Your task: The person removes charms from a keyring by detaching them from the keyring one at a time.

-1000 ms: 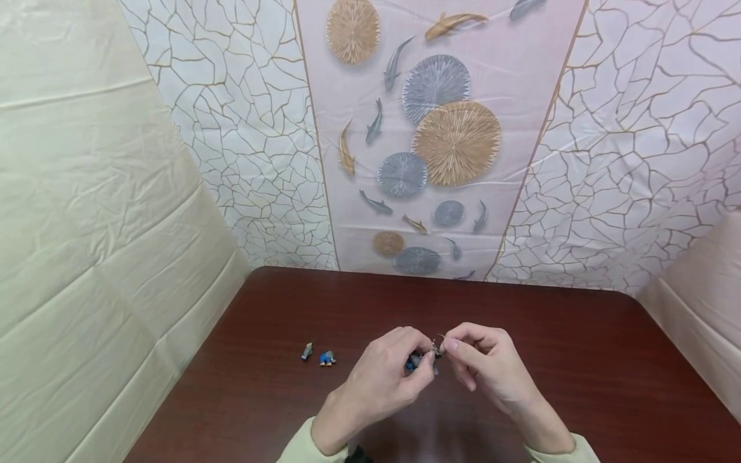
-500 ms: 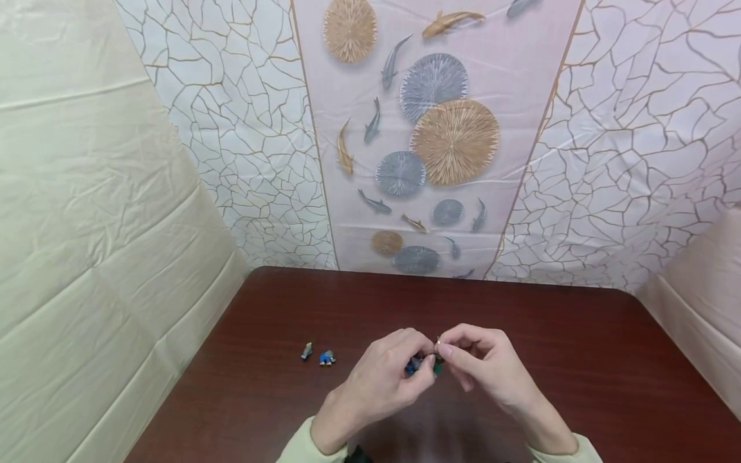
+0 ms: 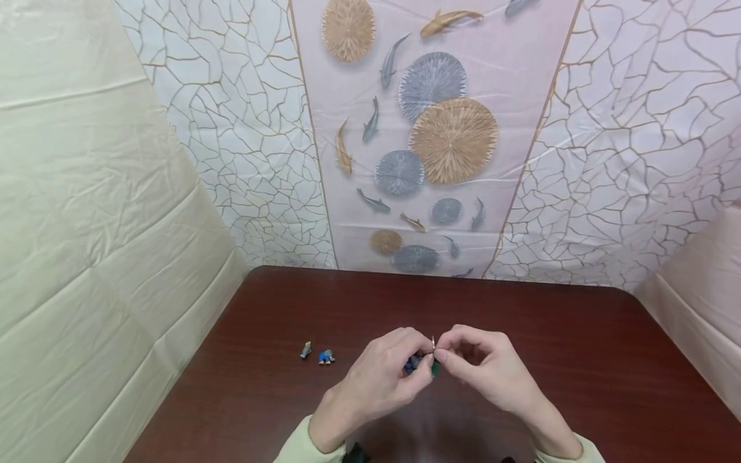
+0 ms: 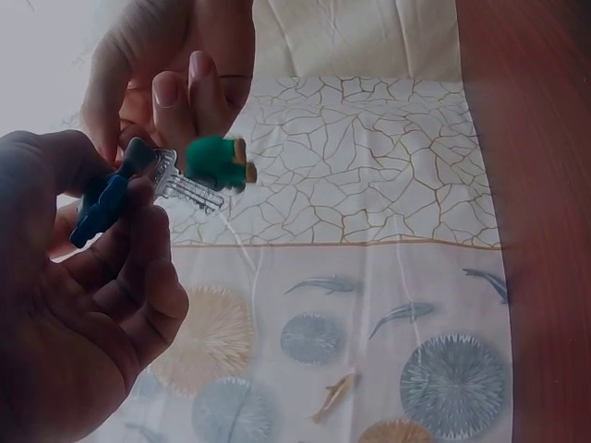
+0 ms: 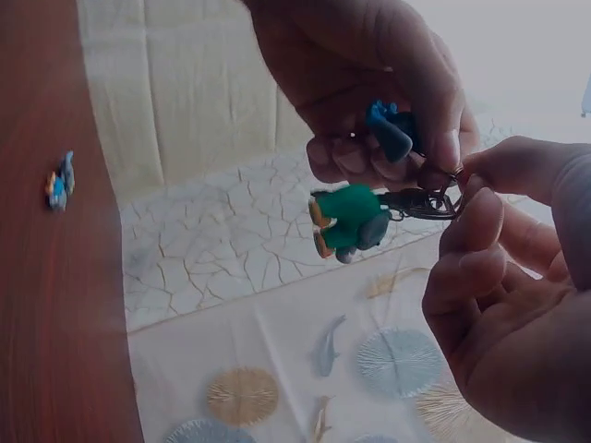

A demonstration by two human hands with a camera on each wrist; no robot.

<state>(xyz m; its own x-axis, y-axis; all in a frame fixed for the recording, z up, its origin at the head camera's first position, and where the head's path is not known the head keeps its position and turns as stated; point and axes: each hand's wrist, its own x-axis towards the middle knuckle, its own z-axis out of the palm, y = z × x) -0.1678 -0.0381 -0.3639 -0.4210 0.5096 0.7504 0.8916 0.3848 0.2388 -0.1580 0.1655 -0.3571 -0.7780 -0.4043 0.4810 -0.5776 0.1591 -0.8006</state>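
Two hands are clamped onto the one key ring (image 3: 433,342), left hand (image 3: 384,368) pinching it from one side and right hand (image 3: 486,368) nipping it from the other, thumb to finger. IMO the left should just anchor while the right does the fiddly bit with a nail; squeeze too hard and the ring could twist away. I can't make out its split, so I'd turn it till that's showing. The key (image 4: 192,192), green figure (image 5: 351,217) and blue figure (image 4: 102,212) hang right by the ring, so keep them clear of the fingertips. Well left of the ring, two small figures (image 3: 326,357) lie on the table (image 3: 278,302).
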